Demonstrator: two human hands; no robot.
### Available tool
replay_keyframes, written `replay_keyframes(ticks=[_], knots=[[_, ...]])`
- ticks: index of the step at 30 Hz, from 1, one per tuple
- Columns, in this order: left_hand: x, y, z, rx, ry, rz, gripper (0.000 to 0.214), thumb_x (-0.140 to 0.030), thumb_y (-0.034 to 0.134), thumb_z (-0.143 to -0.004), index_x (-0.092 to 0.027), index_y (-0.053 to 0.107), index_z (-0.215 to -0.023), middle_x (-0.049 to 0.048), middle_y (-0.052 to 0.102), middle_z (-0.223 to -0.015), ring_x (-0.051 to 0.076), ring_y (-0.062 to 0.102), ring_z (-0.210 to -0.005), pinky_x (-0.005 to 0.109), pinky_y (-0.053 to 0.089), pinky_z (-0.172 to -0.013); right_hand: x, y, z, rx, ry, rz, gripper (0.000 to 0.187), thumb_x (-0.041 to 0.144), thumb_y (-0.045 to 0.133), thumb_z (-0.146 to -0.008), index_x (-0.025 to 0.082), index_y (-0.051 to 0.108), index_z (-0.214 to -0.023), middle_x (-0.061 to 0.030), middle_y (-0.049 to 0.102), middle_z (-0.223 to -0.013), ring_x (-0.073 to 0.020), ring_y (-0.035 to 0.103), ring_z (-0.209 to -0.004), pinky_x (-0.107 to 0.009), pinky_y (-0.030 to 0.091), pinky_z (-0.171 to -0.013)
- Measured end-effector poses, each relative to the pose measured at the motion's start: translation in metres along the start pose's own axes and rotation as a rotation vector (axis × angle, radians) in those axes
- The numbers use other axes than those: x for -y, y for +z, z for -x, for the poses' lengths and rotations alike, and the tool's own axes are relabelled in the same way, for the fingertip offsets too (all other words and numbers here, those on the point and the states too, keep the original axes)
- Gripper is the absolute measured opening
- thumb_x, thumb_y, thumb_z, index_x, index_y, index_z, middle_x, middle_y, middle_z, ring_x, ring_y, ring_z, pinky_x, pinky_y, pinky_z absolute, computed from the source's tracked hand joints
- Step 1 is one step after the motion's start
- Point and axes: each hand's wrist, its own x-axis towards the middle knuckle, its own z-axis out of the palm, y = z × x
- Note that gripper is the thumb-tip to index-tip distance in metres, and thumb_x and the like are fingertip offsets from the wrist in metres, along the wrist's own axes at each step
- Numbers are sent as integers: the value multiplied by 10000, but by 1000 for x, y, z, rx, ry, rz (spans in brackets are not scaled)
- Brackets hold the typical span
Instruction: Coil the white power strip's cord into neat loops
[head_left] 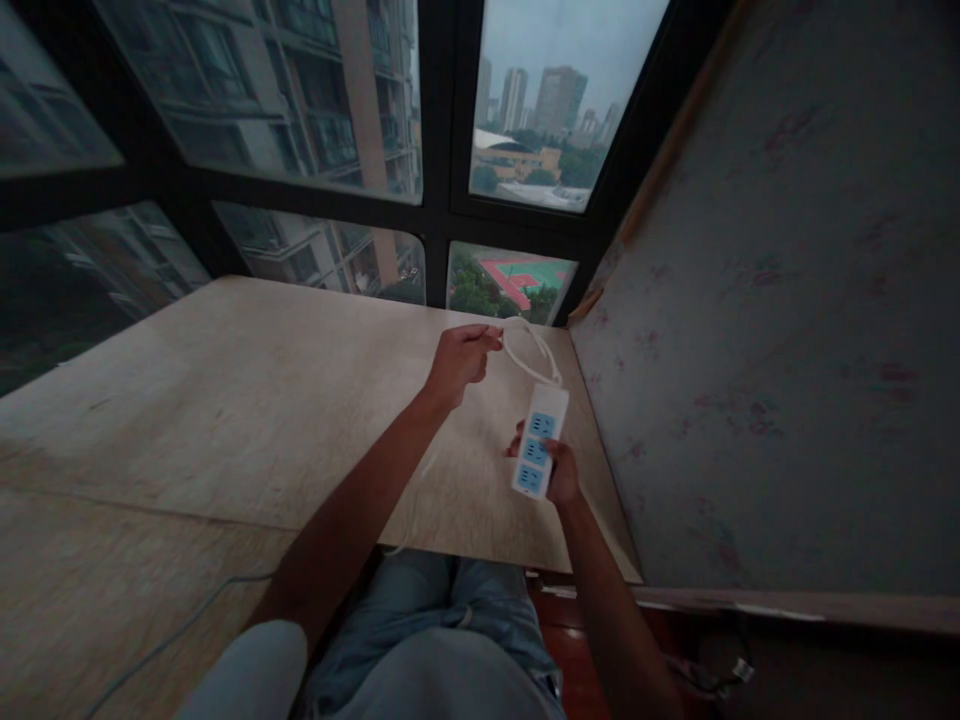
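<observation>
A white power strip (540, 440) with blue socket faces is held upright over the wooden board, tilted slightly. My right hand (561, 470) grips its lower half, with the thumb across the front and fingers behind. From its top end a white cord (551, 355) loops up and over to the left. My left hand (463, 358) is closed in a pinch on this cord, a little left of and above the strip. More pale cord hangs below the left hand, faint and blurred, down to the board's near edge.
The pale wooden board (225, 400) spreads under my hands and to the left. Dark-framed windows (439, 150) stand behind it. A flower-patterned wall (765, 330) rises at the right. A thin grey cable (180, 625) lies at the lower left, and another cable end (741, 670) lies low at the right.
</observation>
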Motion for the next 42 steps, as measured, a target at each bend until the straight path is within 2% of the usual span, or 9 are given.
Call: replay_keyframes(ticks=[3,6,12,18,24,29,31,37,42], knots=[[-19,8,-2,7,58,-89,161,-175,651,-786,-109,596,-649,-64,371,-504,-13,242,-322,154,103,-354,22,-8,16,47,26,-112,358,422,629,-638,189,628,-910,-30,629,-803,-158,580,-589,-333,518,-566],[-44,29,3,122,67,-8,70,-125,609,-816,-108,605,-748,-62,406,-560,-27,249,-332,137,120,-384,35,-4,26,117,62,-181,356,366,645,-633,201,626,-948,-33,624,-878,-139,556,-602,-299,501,-530],[-76,86,16,235,20,178,152,20,487,-813,-117,550,-836,-77,388,-582,-18,278,-357,131,149,-413,22,44,24,391,162,-303,449,385,686,-636,226,575,-1041,-91,494,-1377,-131,589,-662,-421,564,-646],[-64,100,4,201,14,239,147,4,497,-782,-122,563,-819,-56,463,-567,37,418,-425,170,304,-418,3,79,15,453,234,-366,516,332,720,-609,201,559,-1081,-43,676,-921,-200,661,-682,-386,553,-659],[-50,48,-3,116,192,178,174,-214,643,-800,-142,594,-951,9,653,-772,107,645,-701,243,512,-693,30,74,14,370,280,-523,384,338,621,-680,122,596,-997,-10,626,-758,-140,631,-582,-289,548,-592],[-1,-9,16,-105,382,30,347,-313,694,-752,-172,608,-1058,30,665,-912,138,652,-822,267,513,-736,59,60,1,334,331,-751,391,307,620,-668,142,541,-1014,13,608,-777,-68,595,-587,-200,565,-630],[31,-32,36,-103,321,-77,356,-357,683,-761,-175,623,-1061,39,666,-909,145,643,-843,268,506,-745,67,57,-4,297,334,-825,384,280,602,-694,162,507,-1047,15,606,-813,-52,596,-610,-174,568,-667],[137,-105,122,228,-39,-495,507,-475,680,-739,-184,626,-1150,113,677,-1115,229,639,-982,357,491,-885,81,50,-16,280,382,-1077,366,206,581,-710,162,465,-1055,3,583,-847,-58,624,-635,-167,584,-677],[186,-140,177,298,-172,-718,390,-532,548,-822,-188,713,-906,64,717,-898,222,651,-867,322,485,-831,99,47,-18,425,307,-1266,350,199,576,-745,169,453,-1071,22,564,-809,-81,635,-647,-213,597,-677]])
